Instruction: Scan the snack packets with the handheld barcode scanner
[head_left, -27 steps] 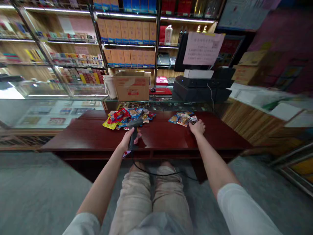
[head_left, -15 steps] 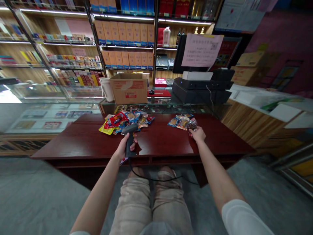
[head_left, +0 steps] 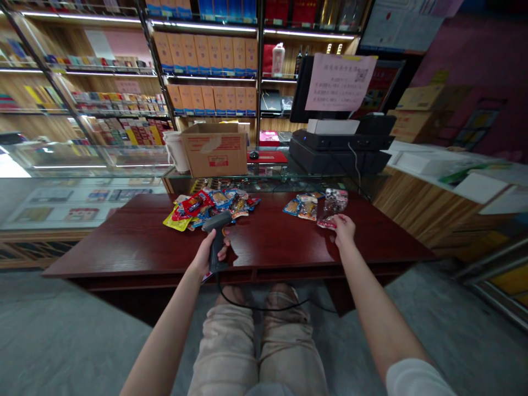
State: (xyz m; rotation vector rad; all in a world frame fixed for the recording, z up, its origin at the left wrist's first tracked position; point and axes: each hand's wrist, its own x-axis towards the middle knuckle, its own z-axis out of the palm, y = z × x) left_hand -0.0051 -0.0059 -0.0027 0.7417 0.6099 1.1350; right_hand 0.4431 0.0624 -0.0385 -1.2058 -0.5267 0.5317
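The left hand (head_left: 208,254) is closed around the grip of a black handheld barcode scanner (head_left: 215,230), its fingers wrapped tight and hiding most of the handle. The scanner's head tilts forward, just short of a heap of snack packets (head_left: 210,208) on the dark red wooden table (head_left: 115,250). The right hand (head_left: 344,230) pinches the lower end of a clear plastic snack packet (head_left: 335,201) in narrowly set fingertips, which cover part of it. Glare and blur make its contents and label hard to make out, and it's impossible to tell whether it touches the table.

Both arms reach forward and slightly inward, the wrists bent a little, with the right sleeve cut off at the bottom corner. A smaller group of packets (head_left: 301,207) lies just left of the raised one, well apart from the heap. The labels on both are too blurred to read. A black cord (head_left: 264,307) drops from the scanner's base past the table edge — in front of the knees.
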